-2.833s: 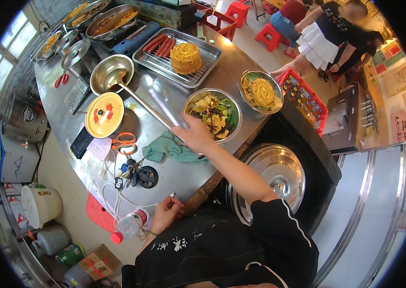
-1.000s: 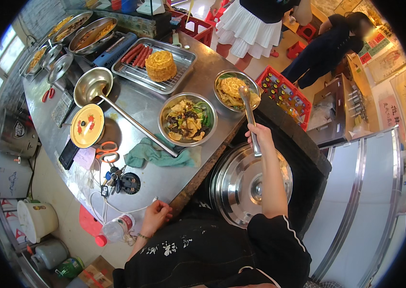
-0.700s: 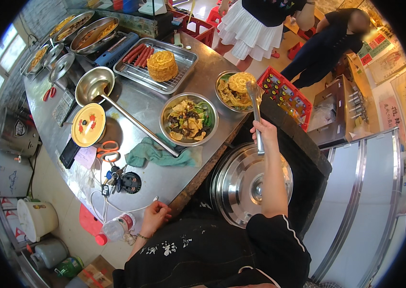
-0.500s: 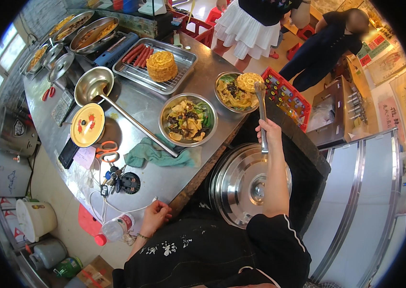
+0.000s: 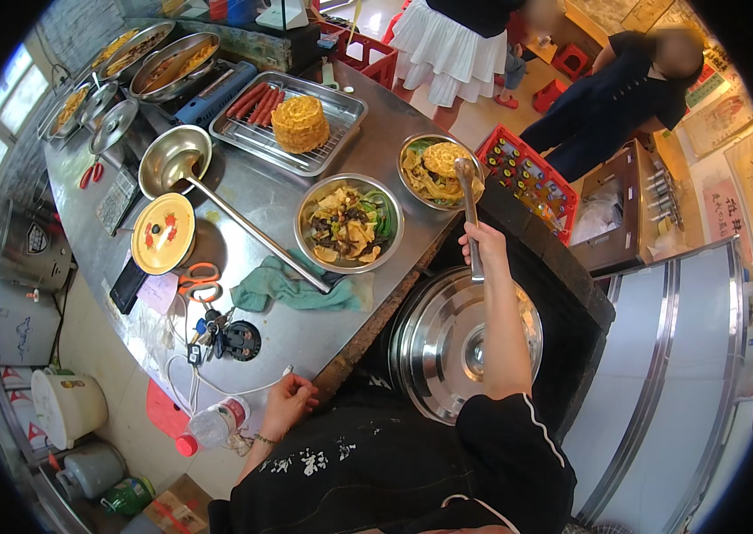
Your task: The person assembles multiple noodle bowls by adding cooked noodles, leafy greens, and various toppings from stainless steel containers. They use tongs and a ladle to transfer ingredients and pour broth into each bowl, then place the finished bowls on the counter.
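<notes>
The tongs (image 5: 469, 214) are silver, the fried cake (image 5: 443, 159) golden. Food (image 5: 346, 224) in a silver bowl (image 5: 358, 268) mixes yellow, dark brown and green. A yellow lid (image 5: 164, 240) has a red floral pattern. The cloth (image 5: 283, 286) is green, the scissor handles (image 5: 189, 281) orange, the sausages (image 5: 255, 103) red.

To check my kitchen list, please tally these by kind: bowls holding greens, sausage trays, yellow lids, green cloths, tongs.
Bowls holding greens: 2 (left bowl, right bowl)
Sausage tray: 1
Yellow lid: 1
Green cloth: 1
Tongs: 1 pair, in the right hand
Total: 6
</notes>
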`<state>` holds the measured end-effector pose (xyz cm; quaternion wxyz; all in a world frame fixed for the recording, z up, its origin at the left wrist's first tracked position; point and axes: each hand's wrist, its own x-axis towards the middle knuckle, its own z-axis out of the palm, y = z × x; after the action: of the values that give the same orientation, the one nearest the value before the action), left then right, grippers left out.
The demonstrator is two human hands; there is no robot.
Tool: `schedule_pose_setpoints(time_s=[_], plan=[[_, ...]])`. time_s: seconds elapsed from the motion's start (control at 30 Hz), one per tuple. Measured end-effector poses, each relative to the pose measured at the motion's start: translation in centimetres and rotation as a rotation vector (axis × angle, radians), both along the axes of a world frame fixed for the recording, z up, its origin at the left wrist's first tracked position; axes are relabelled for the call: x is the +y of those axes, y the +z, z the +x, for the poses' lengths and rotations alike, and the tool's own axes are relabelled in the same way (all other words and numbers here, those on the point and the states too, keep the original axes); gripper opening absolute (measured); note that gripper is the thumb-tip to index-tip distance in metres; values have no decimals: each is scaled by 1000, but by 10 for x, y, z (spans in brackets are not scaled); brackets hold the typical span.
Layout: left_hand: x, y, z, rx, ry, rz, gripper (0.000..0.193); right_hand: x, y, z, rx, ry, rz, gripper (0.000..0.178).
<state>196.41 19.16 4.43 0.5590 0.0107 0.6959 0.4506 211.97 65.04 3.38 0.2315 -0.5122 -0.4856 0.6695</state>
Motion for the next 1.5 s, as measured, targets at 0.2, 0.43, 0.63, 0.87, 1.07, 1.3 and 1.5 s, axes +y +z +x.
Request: schedule_pose_setpoints(time_s=[0.2,0.43,0.63,0.87,1.07,1.3,1.5], plan=[[0,-3,0,-9,7,19,12,3,-4,-3,-59,18,-10,18],[-4,-6,0,-1,36,33,12,-17,29,11,-284,18,129,21],[6,2,0,-2,-9,12,12,-15,39,-1,-524,89,429,33],[-7,-3,-1,3,16,39,11,-5,17,-21,-683,181,502,35],[0,7,-1,-16,30,18,10,-16,35,-24,-670,153,478,31],[-1,4,-2,1,27,30,11,-14,39,5,-352,97,176,20],[4,7,-3,-1,1,42,12,-10,36,5,-254,86,37,22]])
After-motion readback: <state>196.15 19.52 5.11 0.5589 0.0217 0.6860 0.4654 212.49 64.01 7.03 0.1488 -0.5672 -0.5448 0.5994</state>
